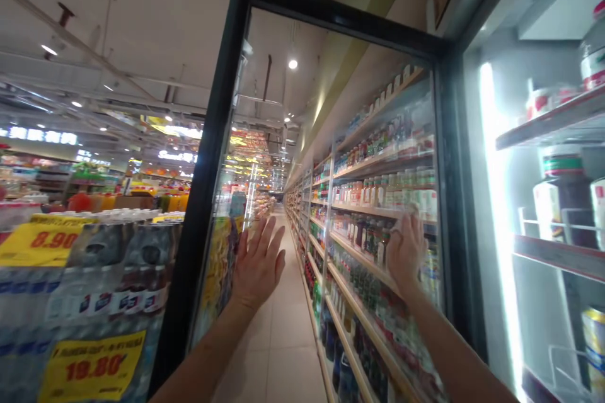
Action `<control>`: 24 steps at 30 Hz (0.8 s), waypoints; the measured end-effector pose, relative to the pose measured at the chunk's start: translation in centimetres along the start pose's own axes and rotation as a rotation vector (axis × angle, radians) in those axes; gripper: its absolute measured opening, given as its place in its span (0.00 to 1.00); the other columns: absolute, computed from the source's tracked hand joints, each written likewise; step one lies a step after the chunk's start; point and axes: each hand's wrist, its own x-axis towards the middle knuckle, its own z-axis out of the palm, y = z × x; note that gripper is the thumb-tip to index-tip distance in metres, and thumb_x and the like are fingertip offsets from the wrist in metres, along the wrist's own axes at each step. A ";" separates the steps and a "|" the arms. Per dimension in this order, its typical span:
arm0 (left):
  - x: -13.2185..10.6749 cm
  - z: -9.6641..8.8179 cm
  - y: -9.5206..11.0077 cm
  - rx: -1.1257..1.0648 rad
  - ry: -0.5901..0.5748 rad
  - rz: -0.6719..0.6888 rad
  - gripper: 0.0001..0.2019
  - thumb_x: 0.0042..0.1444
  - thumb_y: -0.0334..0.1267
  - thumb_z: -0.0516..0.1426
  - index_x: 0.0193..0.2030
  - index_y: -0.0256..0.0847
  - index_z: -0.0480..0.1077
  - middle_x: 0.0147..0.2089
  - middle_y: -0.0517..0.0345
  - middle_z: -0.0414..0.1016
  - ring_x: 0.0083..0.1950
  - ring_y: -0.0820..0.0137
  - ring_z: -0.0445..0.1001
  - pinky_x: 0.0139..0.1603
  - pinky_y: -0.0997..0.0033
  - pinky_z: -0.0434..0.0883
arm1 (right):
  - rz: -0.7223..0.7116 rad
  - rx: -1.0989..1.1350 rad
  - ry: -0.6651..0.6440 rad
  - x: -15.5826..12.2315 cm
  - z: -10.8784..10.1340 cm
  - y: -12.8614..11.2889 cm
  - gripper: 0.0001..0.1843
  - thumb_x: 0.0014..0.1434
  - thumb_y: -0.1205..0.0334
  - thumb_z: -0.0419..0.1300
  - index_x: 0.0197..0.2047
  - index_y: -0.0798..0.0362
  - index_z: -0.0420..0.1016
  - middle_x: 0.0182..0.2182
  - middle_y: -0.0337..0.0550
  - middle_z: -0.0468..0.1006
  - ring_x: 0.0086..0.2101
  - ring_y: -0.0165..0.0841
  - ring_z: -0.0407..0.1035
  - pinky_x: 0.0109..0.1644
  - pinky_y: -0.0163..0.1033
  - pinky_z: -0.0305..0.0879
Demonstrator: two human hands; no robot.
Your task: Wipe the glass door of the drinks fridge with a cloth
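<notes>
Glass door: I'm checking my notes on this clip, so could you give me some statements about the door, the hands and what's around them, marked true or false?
1. The left hand and right hand are both raised before the glass door. True.
2. The left hand holds a bottle. False: it is empty, fingers extended.
3. The door's frame is white. False: it is dark.
4. A bright light strip runs beside shelves right of the door. True.
5. The 19.80 sign is above the 8.90 sign. False: it is below.
</notes>
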 end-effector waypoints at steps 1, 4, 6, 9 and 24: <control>0.0 0.0 0.0 0.006 0.005 0.004 0.23 0.58 0.35 0.51 0.61 0.40 0.59 0.64 0.47 0.61 0.68 0.61 0.52 0.67 0.52 0.49 | -0.083 0.014 -0.027 -0.1 0.1 -1.1 0.28 0.62 0.62 0.42 0.64 0.55 0.56 0.62 0.56 0.59 0.62 0.45 0.51 0.59 0.59 0.52; 0.0 0.1 -0.2 0.019 0.021 0.013 0.23 0.58 0.34 0.51 0.61 0.40 0.59 0.64 0.47 0.61 0.68 0.61 0.52 0.67 0.53 0.49 | -0.576 0.090 -0.185 -1.6 0.1 -4.9 0.27 0.61 0.64 0.44 0.63 0.49 0.58 0.60 0.46 0.64 0.63 0.39 0.48 0.65 0.54 0.43; 0.0 0.0 -0.2 0.021 0.013 0.012 0.23 0.58 0.34 0.51 0.61 0.40 0.59 0.64 0.47 0.61 0.68 0.61 0.52 0.67 0.53 0.50 | -0.763 0.112 -0.242 -1.7 0.2 -5.8 0.27 0.60 0.65 0.45 0.63 0.45 0.59 0.59 0.41 0.66 0.64 0.36 0.48 0.67 0.52 0.37; 0.1 -0.1 -0.1 0.033 -0.001 0.010 0.22 0.58 0.34 0.51 0.60 0.40 0.59 0.64 0.47 0.61 0.68 0.60 0.53 0.66 0.53 0.50 | -0.465 0.054 -0.162 1.3 0.7 -4.2 0.27 0.61 0.64 0.44 0.63 0.48 0.59 0.61 0.46 0.63 0.63 0.40 0.49 0.65 0.56 0.40; 3.2 -0.5 3.1 -0.217 0.045 0.029 0.24 0.61 0.32 0.45 0.64 0.40 0.53 0.64 0.46 0.60 0.69 0.65 0.51 0.67 0.54 0.52 | -0.452 0.451 -0.414 -0.6 -0.1 -11.4 0.30 0.65 0.58 0.36 0.69 0.46 0.32 0.66 0.41 0.54 0.64 0.34 0.48 0.66 0.48 0.46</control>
